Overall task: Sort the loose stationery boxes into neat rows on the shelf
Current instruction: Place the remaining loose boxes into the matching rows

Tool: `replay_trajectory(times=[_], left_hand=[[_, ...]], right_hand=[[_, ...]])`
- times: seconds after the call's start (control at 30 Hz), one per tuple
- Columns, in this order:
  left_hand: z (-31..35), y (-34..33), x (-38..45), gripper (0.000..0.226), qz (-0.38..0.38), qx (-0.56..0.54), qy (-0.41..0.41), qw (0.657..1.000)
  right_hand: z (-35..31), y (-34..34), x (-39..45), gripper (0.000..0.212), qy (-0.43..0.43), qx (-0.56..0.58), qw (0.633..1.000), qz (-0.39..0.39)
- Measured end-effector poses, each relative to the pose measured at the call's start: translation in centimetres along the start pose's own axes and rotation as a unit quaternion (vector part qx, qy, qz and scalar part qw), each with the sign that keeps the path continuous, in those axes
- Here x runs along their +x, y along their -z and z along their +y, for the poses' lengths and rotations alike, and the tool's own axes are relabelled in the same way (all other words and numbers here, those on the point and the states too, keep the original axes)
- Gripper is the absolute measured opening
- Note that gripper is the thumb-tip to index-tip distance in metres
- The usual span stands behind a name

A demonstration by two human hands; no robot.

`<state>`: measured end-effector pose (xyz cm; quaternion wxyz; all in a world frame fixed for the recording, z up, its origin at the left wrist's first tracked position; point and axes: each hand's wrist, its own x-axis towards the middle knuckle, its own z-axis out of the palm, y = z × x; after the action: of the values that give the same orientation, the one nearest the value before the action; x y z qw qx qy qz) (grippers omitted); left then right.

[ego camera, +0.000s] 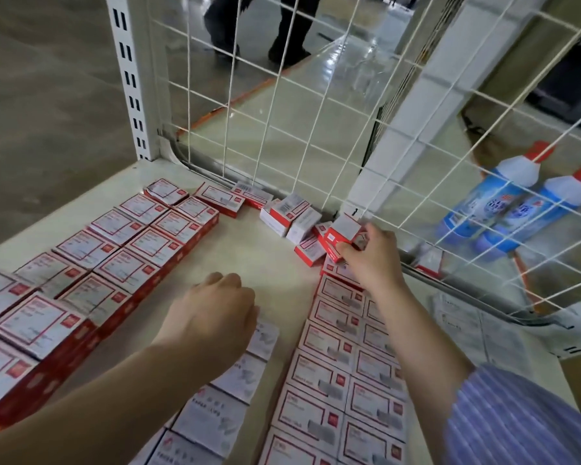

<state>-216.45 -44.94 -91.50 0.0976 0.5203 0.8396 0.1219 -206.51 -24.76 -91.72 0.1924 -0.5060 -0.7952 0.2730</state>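
Observation:
Small red-and-white stationery boxes cover the white shelf. Two neat rows run along the left side, two more rows lie at the right, and a row of white boxes lies between them. A loose heap of boxes lies tumbled against the wire back. My right hand grips one red-and-white box at the heap's right end, tilted and lifted off the others. My left hand rests with curled fingers on top of a white box at the far end of the middle row.
A white wire grid backs the shelf, with a slotted upright post at the left. Two blue bottles with red caps lie behind the grid at the right. A person's legs stand on the floor beyond.

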Motion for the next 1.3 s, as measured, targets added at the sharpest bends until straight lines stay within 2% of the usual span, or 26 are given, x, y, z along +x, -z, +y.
replay_trajectory(times=[0.23, 0.5, 0.83, 1.0, 1.13, 1.3], left_hand=[[-0.2, 0.1, -0.1, 0.03, 0.013, -0.046, 0.01, 0.999], [-0.5, 1.2, -1.0, 0.031, 0.011, -0.076, 0.024, 0.997], [-1.0, 2.5, -2.7, 0.035, 0.032, -0.106, 0.036, 0.993], [-0.1, 3.1, -3.1, 0.037, 0.029, -0.15, 0.028, 0.988], [0.4, 3.3, -3.2, 0.032, 0.003, -0.205, 0.026, 0.978], [0.3, 3.2, -3.0, 0.025, -0.02, -0.302, 0.052, 0.952]], right_hand=[[0.9, -0.5, 1.1, 0.046, -0.01, 0.014, 1.0, -0.017], [0.1, 0.8, -2.1, 0.051, 0.067, 0.028, 0.997, -0.008], [-1.6, 2.3, -9.5, 0.063, 0.143, -0.016, 0.983, -0.113], [-2.5, 2.7, -12.6, 0.071, 0.175, -0.017, 0.974, -0.146], [-3.0, 2.6, -13.9, 0.059, 0.203, 0.004, 0.967, -0.157], [-2.9, 2.2, -14.6, 0.061, 0.232, 0.039, 0.959, -0.156]])
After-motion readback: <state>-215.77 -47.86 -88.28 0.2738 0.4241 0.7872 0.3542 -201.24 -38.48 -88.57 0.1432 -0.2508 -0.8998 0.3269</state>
